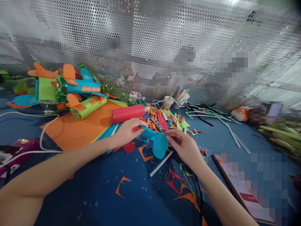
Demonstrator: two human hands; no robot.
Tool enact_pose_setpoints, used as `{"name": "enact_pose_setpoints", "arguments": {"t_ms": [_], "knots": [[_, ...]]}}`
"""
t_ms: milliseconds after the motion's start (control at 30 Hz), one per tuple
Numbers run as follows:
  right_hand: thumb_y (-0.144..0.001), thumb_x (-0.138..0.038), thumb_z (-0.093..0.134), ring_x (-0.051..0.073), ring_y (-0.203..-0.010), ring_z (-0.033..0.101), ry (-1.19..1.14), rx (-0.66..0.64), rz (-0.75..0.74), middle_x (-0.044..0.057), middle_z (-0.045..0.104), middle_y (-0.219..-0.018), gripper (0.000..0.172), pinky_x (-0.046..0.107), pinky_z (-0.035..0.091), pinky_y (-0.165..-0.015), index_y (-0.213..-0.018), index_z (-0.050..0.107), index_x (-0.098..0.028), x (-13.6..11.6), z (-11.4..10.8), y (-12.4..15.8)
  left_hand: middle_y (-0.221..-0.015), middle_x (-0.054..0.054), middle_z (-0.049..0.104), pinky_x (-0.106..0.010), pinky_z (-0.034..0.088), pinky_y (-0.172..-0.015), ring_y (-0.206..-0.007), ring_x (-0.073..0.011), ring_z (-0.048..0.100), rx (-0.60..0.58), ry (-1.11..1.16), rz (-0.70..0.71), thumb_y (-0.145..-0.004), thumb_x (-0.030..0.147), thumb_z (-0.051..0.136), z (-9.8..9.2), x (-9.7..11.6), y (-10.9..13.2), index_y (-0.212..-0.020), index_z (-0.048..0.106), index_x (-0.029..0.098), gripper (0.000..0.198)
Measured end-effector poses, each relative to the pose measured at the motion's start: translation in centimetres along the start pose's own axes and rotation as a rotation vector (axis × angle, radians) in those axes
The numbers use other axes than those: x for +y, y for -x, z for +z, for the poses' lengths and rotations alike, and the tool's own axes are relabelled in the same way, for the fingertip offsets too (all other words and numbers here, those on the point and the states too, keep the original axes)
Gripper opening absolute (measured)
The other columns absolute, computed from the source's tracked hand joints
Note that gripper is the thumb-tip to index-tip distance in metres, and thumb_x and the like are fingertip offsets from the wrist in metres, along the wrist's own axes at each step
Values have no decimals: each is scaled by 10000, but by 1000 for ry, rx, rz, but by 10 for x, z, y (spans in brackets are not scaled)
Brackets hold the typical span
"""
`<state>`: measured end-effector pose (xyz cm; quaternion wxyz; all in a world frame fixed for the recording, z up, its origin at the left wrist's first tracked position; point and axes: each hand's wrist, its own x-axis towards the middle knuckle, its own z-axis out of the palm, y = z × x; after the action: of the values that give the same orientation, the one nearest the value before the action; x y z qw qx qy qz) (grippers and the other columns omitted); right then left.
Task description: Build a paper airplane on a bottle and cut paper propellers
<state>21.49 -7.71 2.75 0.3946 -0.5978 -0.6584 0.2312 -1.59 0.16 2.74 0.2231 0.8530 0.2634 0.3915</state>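
Note:
A blue paper cutout (161, 147) with a rounded lobe hangs between my two hands above the table. My left hand (129, 131) pinches its left end between thumb and fingers. At the other end my right hand (179, 142) grips its edge with the fingertips. Just behind the cutout lie scissors (157, 125), partly covered by paper. Beyond my left hand rests a bottle wrapped in red paper (128, 113). Under the hands are orange scraps (144, 153) and a white strip (161, 164).
Paper-covered bottle planes (82, 86) crowd the back left, on orange sheets (63, 130). Colourful scraps (181, 122) pile before cups of pens (181, 100). A tablet-like device (242, 191) lies at right, a purple power strip (21, 153) at left. Perforated metal (145, 44) walls the back.

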Motion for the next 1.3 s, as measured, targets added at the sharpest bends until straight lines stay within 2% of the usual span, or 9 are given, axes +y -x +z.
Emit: {"name": "enact_pose_setpoints", "arguments": {"t_ms": [67,167,333,600,767,900,1000,1200,1300], "knots": [[-810,-273,524,193,-809,669,-58,-59,11,45,705,-908,171,310,551,-686,-941,617,-213,1,6,0,-1000,-38,645,-321,451,-862,-932,-157,588,23,101,-44,-851,237,523,1,4,0,-991,600,200,164],[-811,-259,525,199,-867,665,21,-95,-6,43,709,-948,180,330,537,-773,-924,657,-212,-2,11,1,-1085,-56,615,-301,466,-851,-965,-154,582,47,253,-124,-844,207,518,3,12,-1,-1056,571,193,219],[-815,-244,538,203,-968,630,183,-94,-164,30,697,-1010,184,334,493,-866,-905,698,-233,-14,12,4,-1008,-52,627,-287,484,-786,-894,-151,592,12,398,-205,-828,213,537,7,21,0,-974,585,180,157],[-874,-205,431,219,-907,637,297,-136,-245,117,674,-1003,257,346,503,-811,-911,684,-172,-20,22,9,-957,-51,633,-282,498,-727,-838,-152,601,-36,477,-255,-835,255,531,11,24,2,-961,592,173,163],[-850,-185,437,235,-916,628,273,-76,-190,96,680,-985,247,366,494,-808,-970,654,-185,-23,17,9,-926,-44,639,-290,502,-754,-853,-153,603,-19,459,-223,-827,241,541,14,23,4,-934,605,174,141],[-869,-267,421,196,-807,647,-97,-66,-2,50,688,-909,244,326,527,-734,-974,636,-218,-25,12,8,-907,-39,651,-285,512,-747,-835,-149,617,-49,431,-216,-820,207,543,16,26,6,-914,611,163,125],[-877,-358,418,175,-778,639,-322,-76,61,44,676,-892,257,296,536,-705,-913,628,-213,-29,12,9,-908,-31,664,-272,504,-762,-839,-139,620,-41,329,-129,-828,205,537,15,31,9,-921,619,175,128],[-824,-341,532,156,-709,608,-238,-101,-10,29,648,-782,167,267,514,-632,-866,607,-198,-38,17,18,-906,-29,683,-256,486,-778,-844,-124,613,-48,81,113,-857,213,511,12,39,14,-942,627,189,146],[-820,-317,542,155,-716,610,-167,-81,-55,27,644,-778,140,270,513,-648,-843,611,-197,-39,17,20,-907,-23,688,-265,484,-793,-845,-125,614,-63,47,153,-863,217,498,12,40,14,-940,627,198,151]]}}
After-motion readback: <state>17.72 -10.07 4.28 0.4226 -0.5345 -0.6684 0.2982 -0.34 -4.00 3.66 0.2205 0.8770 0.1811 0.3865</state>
